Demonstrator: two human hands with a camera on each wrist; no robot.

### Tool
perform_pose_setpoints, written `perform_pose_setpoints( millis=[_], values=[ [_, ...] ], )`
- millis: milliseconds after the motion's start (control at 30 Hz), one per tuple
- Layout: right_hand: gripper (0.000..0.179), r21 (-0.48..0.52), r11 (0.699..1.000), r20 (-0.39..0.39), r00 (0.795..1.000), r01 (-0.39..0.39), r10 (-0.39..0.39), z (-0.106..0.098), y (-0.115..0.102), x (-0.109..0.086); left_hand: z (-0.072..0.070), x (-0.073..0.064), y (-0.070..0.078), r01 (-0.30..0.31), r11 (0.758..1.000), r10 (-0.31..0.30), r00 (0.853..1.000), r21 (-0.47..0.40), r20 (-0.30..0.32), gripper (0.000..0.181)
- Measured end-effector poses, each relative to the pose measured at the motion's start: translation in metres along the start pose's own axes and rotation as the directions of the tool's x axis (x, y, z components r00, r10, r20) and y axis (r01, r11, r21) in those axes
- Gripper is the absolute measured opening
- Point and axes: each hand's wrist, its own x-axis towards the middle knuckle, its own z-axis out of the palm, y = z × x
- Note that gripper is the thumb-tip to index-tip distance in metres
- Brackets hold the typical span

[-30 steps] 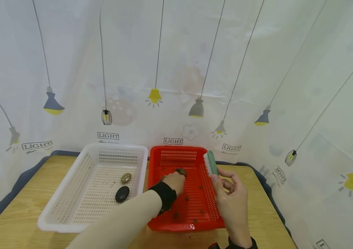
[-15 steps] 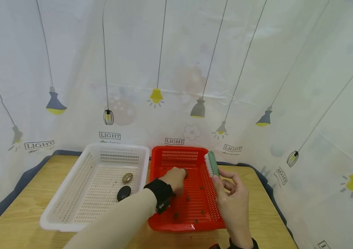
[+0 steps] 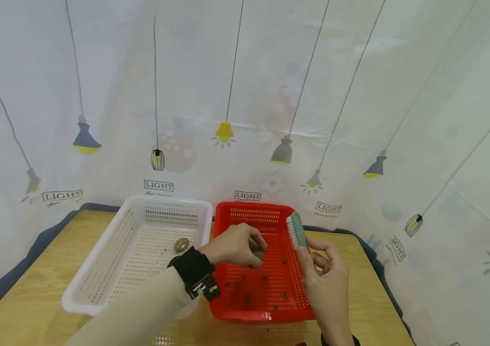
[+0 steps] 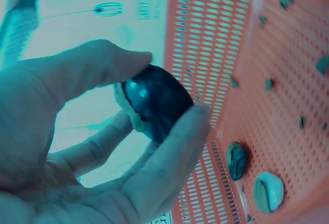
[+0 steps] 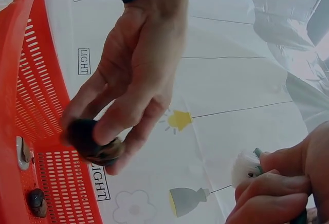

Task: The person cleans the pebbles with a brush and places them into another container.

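My left hand [image 3: 238, 246] is raised over the red basket [image 3: 266, 315]. It pinches a dark, smooth stone [image 4: 162, 100] between thumb and fingertips. A tan, mud-like crust [image 4: 128, 108] clings to one side of that stone. To the right, my right hand [image 3: 328, 283] holds a green scrub brush [image 3: 299, 229] upright by its handle, white bristles facing left. Brush and stone are apart. Two more stones lie in the red basket in the left wrist view: a dark one [image 4: 236, 161] and a pale one [image 4: 269, 192] with a tan patch.
Small dark crumbs [image 4: 270, 84] are scattered over the red basket's floor. Left of it stands a white basket [image 3: 93, 266] with an olive-brown stone [image 3: 181, 244] inside. Both sit on a wooden table [image 3: 370, 293], and a printed sheet [image 3: 245, 158] hangs behind.
My left hand has come up from the red basket's floor with the dark stone. My right hand with the brush has stayed nearly still. The left wrist now hides the white basket's black stone.
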Motion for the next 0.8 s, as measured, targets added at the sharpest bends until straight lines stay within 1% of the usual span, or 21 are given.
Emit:
perform_pose_setpoints(
  millis=[67,100,167,233,300,400,467,533,567,633,733,767,800],
  values=[
    [0.032,0.006,1.000,0.010,1.000,-0.010,0.010,0.001,0.000,-0.001,-0.004,-0.006,-0.001,-0.008,0.995,0.009,1.000,-0.096,0.008,0.030],
    [0.032,0.005,1.000,0.018,1.000,-0.011,0.011,0.002,0.000,-0.002,-0.006,-0.009,-0.002,-0.010,0.989,0.013,1.000,-0.149,0.013,0.032],
    [0.032,0.002,1.000,0.038,0.999,-0.014,0.014,0.004,0.001,-0.003,-0.008,-0.015,-0.005,-0.016,0.962,0.024,0.999,-0.271,0.027,0.035],
    [0.032,-0.002,1.000,0.062,0.998,-0.015,0.015,0.006,0.001,-0.005,-0.010,-0.021,-0.008,-0.022,0.924,0.042,0.998,-0.382,0.043,0.037],
    [0.033,-0.010,1.000,0.088,0.996,-0.003,0.004,0.009,0.002,-0.007,-0.012,-0.027,-0.012,-0.031,0.876,0.067,0.996,-0.482,0.058,0.041],
    [0.032,-0.003,1.000,0.123,0.992,0.008,-0.008,0.014,0.003,-0.011,-0.011,-0.033,-0.017,-0.037,0.802,0.101,0.992,-0.596,0.074,0.047],
    [0.031,0.006,1.000,0.143,0.990,0.022,-0.022,0.017,0.003,-0.013,-0.009,-0.036,-0.021,-0.037,0.752,0.119,0.990,-0.659,0.080,0.051],
    [0.030,0.009,0.999,0.155,0.987,0.032,-0.033,0.020,0.003,-0.015,-0.007,-0.040,-0.025,-0.038,0.708,0.133,0.988,-0.706,0.080,0.053],
    [0.030,0.010,0.999,0.160,0.986,0.037,-0.038,0.022,0.003,-0.016,-0.006,-0.041,-0.027,-0.037,0.679,0.141,0.987,-0.733,0.081,0.054],
    [0.029,0.015,0.999,0.167,0.985,0.043,-0.044,0.025,0.003,-0.017,-0.004,-0.044,-0.030,-0.039,0.632,0.156,0.985,-0.774,0.078,0.057],
    [0.029,0.019,0.999,0.175,0.984,0.042,-0.045,0.028,0.003,-0.020,-0.001,-0.047,-0.033,-0.039,0.583,0.160,0.985,-0.811,0.068,0.062],
    [0.028,0.021,0.999,0.181,0.983,0.039,-0.042,0.029,0.003,-0.020,0.000,-0.049,-0.034,-0.038,0.574,0.156,0.986,-0.818,0.064,0.064],
    [0.028,0.022,0.999,0.187,0.982,0.037,-0.040,0.030,0.003,-0.021,0.000,-0.050,-0.034,-0.040,0.573,0.153,0.986,-0.819,0.059,0.065]
  ],
)
